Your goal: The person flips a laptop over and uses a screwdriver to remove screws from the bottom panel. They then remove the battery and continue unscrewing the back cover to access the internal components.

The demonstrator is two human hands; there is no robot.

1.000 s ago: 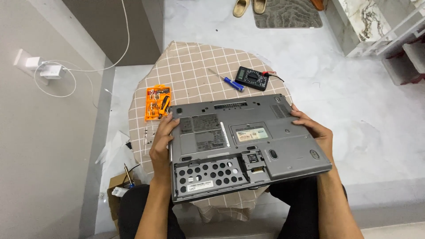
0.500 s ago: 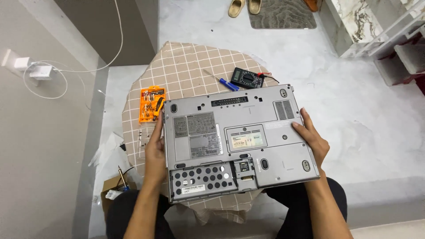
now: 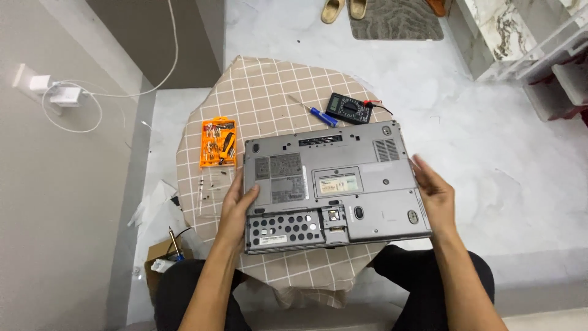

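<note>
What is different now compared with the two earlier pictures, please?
The grey laptop, underside up, has been turned from tilted to nearly square with the table and lowered towards it. The left hand and right hand stay on its side edges. The orange screwdriver kit, blue screwdriver and multimeter have not moved.

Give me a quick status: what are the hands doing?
Left hand and right hand grip the upturned grey laptop by its sides. Screwdriver and multimeter lie clear behind it.
</note>
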